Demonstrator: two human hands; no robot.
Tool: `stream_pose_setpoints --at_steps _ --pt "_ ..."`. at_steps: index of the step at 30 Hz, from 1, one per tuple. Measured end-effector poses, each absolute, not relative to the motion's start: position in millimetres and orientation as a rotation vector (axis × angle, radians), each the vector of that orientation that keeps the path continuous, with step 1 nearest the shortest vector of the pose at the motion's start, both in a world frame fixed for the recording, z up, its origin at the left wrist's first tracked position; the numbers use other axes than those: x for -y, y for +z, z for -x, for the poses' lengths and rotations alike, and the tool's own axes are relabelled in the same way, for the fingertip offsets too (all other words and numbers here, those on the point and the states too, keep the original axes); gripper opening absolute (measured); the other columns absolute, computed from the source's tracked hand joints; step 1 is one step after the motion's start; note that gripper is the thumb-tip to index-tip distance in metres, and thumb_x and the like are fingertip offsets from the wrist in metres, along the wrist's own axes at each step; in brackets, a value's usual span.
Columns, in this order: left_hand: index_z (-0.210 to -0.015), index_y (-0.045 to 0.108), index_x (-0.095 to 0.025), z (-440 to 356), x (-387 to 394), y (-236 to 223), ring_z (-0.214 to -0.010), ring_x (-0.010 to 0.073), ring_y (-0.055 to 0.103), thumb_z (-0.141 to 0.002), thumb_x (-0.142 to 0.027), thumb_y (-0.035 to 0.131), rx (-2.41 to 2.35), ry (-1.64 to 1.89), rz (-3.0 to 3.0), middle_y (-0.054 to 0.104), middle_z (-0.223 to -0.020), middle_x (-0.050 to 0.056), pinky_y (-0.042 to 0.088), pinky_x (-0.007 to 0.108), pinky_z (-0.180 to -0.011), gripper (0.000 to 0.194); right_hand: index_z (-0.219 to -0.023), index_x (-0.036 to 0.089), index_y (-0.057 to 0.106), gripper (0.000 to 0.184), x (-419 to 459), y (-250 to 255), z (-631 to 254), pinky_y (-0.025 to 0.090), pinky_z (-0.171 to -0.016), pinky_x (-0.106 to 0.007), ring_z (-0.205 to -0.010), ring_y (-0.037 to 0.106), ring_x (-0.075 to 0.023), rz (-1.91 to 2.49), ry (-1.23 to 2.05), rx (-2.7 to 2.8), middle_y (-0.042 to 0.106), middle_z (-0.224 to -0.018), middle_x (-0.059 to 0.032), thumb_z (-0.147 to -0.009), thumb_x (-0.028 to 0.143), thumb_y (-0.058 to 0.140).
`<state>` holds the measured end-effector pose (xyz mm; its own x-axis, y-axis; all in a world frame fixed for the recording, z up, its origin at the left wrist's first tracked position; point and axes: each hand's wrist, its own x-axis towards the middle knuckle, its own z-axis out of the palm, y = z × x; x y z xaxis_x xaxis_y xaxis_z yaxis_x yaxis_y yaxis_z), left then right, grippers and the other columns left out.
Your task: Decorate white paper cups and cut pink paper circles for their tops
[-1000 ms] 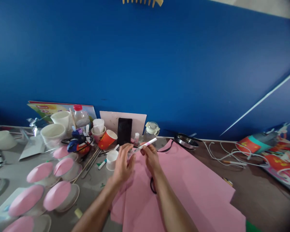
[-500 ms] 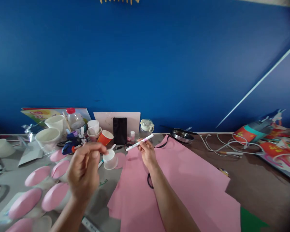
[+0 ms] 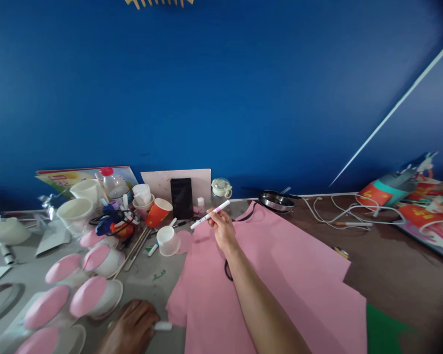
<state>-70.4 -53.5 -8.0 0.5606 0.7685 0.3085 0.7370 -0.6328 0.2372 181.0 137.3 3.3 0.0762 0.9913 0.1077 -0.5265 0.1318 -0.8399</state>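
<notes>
My right hand (image 3: 222, 228) is raised over the pink paper (image 3: 280, 275), its fingers pinching a slim white marker (image 3: 210, 215) with a pink band and small dark lettering. Low on the grey tabletop, my left hand (image 3: 131, 324) is curled palm down over a second white marker (image 3: 163, 326); one end sticks out past the fingers, the rest is hidden under them. Left of this hand lie several white cups (image 3: 105, 295) on their sides, with pink paper discs (image 3: 89, 296) over their mouths. A bare white cup (image 3: 168, 241) stands beyond, near a loose pink disc (image 3: 184, 242).
Along the blue wall stand stacked paper cups (image 3: 75, 215), a red-capped bottle (image 3: 114, 184), an orange cup (image 3: 158, 212), a black phone (image 3: 181, 197) and a lidded jar (image 3: 221, 191). Farther right are a pan (image 3: 276, 200) and white cables (image 3: 328, 216). Green paper (image 3: 386, 327) shows at lower right.
My left hand has dropped from in front of the cups to the tabletop, onto the white marker, which now lies at another angle. My right hand still holds its marker in nearly the same place.
</notes>
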Motion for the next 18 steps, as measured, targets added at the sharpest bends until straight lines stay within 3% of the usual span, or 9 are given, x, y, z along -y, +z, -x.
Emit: stream_pose_setpoints --at_steps 5,9,15,18 --pt "-0.093 0.065 -0.025 63.5 4.1 2.3 -0.082 0.019 0.065 -0.09 -0.029 0.05 -1.485 0.881 -2.606 0.07 -0.088 0.005 0.052 0.028 -0.072 0.016 -0.077 0.018 0.066 0.024 -137.1 3.1 -182.4 0.033 -0.054 -0.025 -0.052 0.041 -0.0095 0.709 1.297 0.82 0.049 -0.056 0.0048 -0.068 0.04 0.069" --pt "-0.088 0.065 -0.023 69.1 -32.7 -0.2 -0.079 0.0216 0.066 -0.088 -0.036 0.051 -1.735 0.983 -2.523 0.07 -0.086 0.006 0.052 0.032 -0.072 0.02 -0.076 0.018 0.066 0.023 -137.2 2.8 -182.4 0.032 -0.054 -0.026 -0.051 0.041 -0.0099 0.701 1.311 0.817 0.048 -0.053 0.0054 -0.068 0.039 0.069" --pt "-0.088 0.066 -0.022 70.8 -41.4 -1.8 -0.086 0.0235 0.065 -0.079 -0.023 0.05 -1.752 0.883 -2.385 0.069 -0.091 0.007 0.051 0.035 -0.077 0.019 -0.076 0.018 0.066 0.024 -138.6 3.9 -183.3 0.032 -0.055 -0.026 -0.052 0.041 -0.0099 0.701 1.319 0.809 0.048 -0.055 0.0055 -0.067 0.04 0.069" --pt "-0.088 0.065 -0.021 55.9 -33.9 11.5 -0.09 0.0233 0.063 -0.082 -0.027 0.049 -1.703 0.951 -2.249 0.068 -0.094 0.008 0.049 0.034 -0.079 0.018 -0.076 0.018 0.066 0.023 -138.7 4.0 -181.2 0.032 -0.055 -0.026 -0.052 0.04 -0.0099 0.694 1.335 0.824 0.048 -0.055 0.0052 -0.068 0.039 0.069"
